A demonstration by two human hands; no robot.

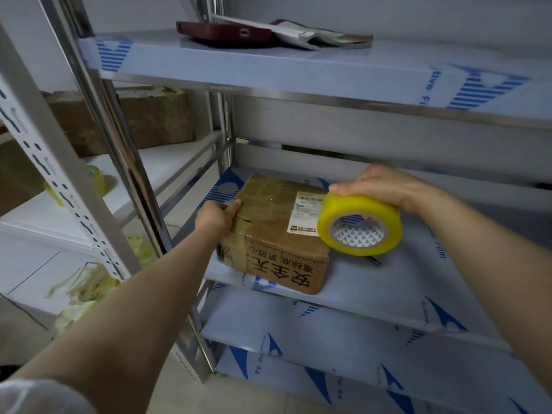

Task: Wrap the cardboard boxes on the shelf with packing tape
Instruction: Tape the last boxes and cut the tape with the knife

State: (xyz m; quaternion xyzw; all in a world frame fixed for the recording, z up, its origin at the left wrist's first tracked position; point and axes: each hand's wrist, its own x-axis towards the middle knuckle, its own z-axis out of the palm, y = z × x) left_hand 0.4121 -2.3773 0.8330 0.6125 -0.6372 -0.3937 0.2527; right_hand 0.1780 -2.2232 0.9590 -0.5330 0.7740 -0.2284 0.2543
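One brown cardboard box (268, 210) lies on the middle shelf board (403, 282) of a steel rack covered in pale film with blue print, just left of the frame's centre. Its top and sides gleam with strips of clear tape. A white shipping label (306, 216) is stuck to the top near the right edge, and large black characters (277, 265) run along the side facing the camera.

The left hand (216, 218) grips the box at its upper left edge, the fingers (234, 204) curled over onto the top. The right hand (385, 186), right of centre, holds a roll of yellow packing tape (367, 209) from above, closed over its outer turn. The roll stands on edge in the air, its white core facing the camera, just right of the box and overlapping the label's edge in the picture. Whether it touches the box cannot be told.

Beneath the roll a small dark object (375, 260) lies on the shelf board, too small to identify. On the upper shelf board (268, 67), top centre, a dark red flat case (224, 34) rests against a crumpled pale pouch (313, 37). At the left a second rack carries large brown boxes (143, 121), and crumpled yellowish tape scraps (86, 291) lie lower left.
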